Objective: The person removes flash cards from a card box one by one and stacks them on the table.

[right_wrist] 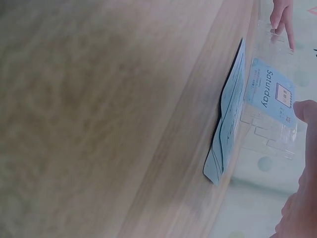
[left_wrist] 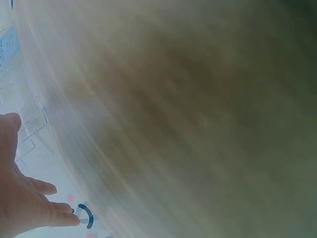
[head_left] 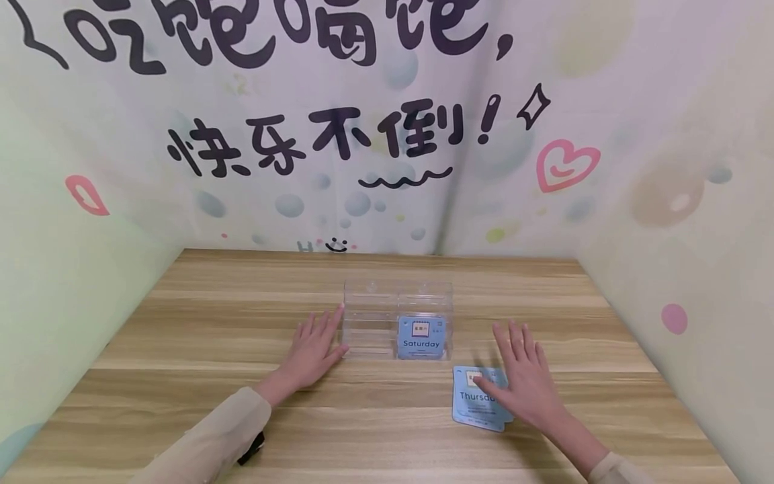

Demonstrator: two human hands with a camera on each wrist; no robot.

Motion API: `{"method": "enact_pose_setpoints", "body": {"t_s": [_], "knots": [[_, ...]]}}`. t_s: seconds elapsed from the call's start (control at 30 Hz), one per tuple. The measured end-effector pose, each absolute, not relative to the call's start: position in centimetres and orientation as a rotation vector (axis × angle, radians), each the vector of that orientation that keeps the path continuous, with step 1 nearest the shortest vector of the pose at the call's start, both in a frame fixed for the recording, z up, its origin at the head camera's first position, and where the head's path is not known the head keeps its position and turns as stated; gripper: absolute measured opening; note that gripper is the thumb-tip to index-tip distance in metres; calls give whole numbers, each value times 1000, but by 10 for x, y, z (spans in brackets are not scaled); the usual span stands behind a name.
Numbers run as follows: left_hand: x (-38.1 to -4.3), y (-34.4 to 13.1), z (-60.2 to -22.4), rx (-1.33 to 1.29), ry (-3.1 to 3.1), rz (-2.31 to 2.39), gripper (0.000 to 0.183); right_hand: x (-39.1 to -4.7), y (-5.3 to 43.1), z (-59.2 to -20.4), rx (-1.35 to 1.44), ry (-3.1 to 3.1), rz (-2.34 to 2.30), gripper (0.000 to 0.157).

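Observation:
A clear plastic card rack [head_left: 370, 336] with stepped tiers stands mid-table. In its front right slot a blue "Saturday" card [head_left: 421, 338] leans upright, also facing the right wrist view as the Saturday card [right_wrist: 272, 93]. My left hand [head_left: 310, 351] lies beside the rack's left side, fingers spread, fingertips right at its edge. My right hand [head_left: 527, 380] hovers with straight, spread fingers, its thumb overlapping a loose pile of blue cards [head_left: 478, 411] in the head view. "Thursday" tops that pile, partly hidden by the thumb. Neither hand holds anything.
The wood-grain table [head_left: 338, 437] meets a printed cloth backdrop [head_left: 387, 215] behind the rack, with pale walls on both sides. A small black object [head_left: 251, 449] shows beside the left sleeve [head_left: 211, 433].

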State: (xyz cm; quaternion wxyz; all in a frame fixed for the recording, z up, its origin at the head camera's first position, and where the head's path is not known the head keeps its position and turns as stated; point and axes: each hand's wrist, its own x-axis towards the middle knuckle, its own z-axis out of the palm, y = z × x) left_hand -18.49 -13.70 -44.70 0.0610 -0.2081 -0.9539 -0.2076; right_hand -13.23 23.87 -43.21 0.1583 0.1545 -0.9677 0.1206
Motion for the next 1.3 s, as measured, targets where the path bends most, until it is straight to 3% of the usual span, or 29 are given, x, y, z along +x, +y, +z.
{"method": "enact_pose_setpoints", "body": {"t_s": [1.3], "knots": [[-185, -137, -447, -631, -2880, -621, 71, -143, 210, -426, 474, -2854, 351, 97]]}}
